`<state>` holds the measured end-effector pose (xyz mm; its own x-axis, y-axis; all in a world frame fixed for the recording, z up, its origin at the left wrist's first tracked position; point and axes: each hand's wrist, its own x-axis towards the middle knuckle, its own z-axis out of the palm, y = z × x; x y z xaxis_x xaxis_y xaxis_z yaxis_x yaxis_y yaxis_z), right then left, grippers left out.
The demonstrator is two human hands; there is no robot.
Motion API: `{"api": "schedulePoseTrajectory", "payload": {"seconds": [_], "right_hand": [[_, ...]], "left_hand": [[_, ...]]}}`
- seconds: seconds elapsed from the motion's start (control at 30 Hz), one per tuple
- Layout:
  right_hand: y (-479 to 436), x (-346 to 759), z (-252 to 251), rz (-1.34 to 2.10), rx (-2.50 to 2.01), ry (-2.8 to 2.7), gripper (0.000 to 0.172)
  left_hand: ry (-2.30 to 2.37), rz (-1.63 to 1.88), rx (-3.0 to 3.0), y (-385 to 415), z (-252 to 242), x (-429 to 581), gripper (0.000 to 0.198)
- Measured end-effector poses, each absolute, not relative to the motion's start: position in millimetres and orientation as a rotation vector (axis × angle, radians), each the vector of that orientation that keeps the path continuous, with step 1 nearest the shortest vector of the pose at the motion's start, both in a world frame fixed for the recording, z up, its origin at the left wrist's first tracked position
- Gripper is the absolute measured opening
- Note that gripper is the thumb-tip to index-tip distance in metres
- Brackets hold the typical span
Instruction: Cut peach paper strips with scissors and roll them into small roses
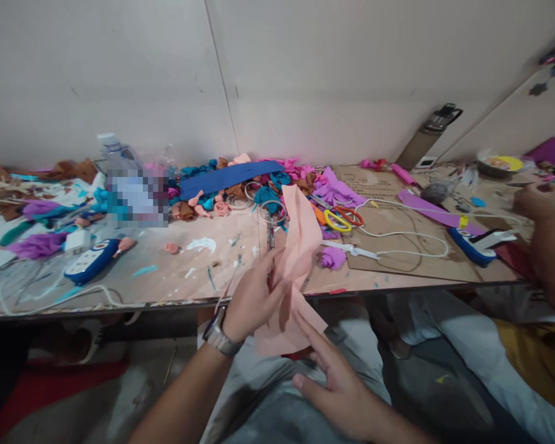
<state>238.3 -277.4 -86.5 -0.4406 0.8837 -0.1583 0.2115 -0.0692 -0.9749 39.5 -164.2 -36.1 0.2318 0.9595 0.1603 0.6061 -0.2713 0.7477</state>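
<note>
A peach crepe paper strip stands up over the table's front edge, gathered and creased at its middle, its lower end flaring above my lap. My left hand, with a metal watch at the wrist, pinches the strip at its gathered middle. Below it, my right hand has its index finger stretched out against the lower flap and its thumb apart; the other fingers are partly hidden. Just beyond the paper lie yellow-handled scissors and a purple rolled paper flower.
Crepe paper flowers heap along the wall under a blue strip. Left are a bottle and a blue-and-white glue gun. A white cord crosses cardboard. Another person's hand is at right, near a flask.
</note>
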Motion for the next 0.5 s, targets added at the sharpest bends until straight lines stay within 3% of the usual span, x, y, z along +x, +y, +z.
{"api": "schedulePoseTrajectory", "payload": {"seconds": [0.27,0.5], "right_hand": [[-276.0,248.9,-92.9,1.475,-1.038,-1.308,0.054],[-226.5,272.8,-81.3,1.167,-0.944,-1.142,0.032]], "left_hand": [[1.348,1.020,1.426,-181.1,-46.2,27.7,0.066],[1.182,1.014,1.372,-201.4,-55.3,21.6,0.030]]}}
